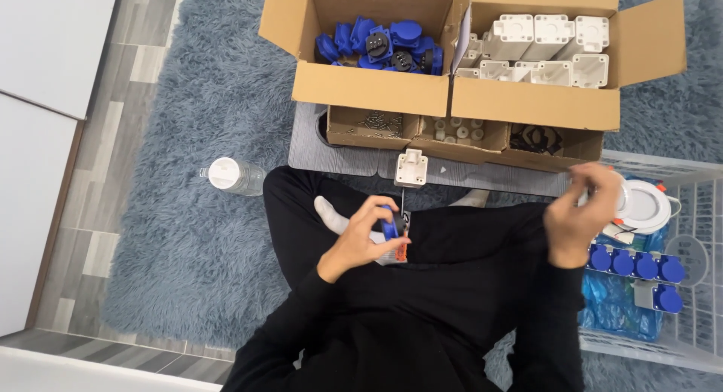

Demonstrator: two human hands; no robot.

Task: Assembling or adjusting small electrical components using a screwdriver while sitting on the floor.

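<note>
My left hand [361, 237] is over my lap, closed around a blue socket part [390, 226] with an orange-handled tool [399, 250] under it. Out to the right, my right hand [578, 211] is raised, fingers pinched together near the basket edge; what they hold is too small to tell. A white housing box [411, 167] stands on the grey board [316, 155] just ahead of my knees.
A cardboard box [369, 87] holds blue sockets [380, 44]; another [535, 98] holds white housings [542, 49]. Small trays of screws [376, 122], white plugs [456, 130] and black rings [536, 138] sit in front. White basket [704, 234] with a round lamp [644, 205] and assembled sockets [636, 265] at right. Bottle [230, 175] at left.
</note>
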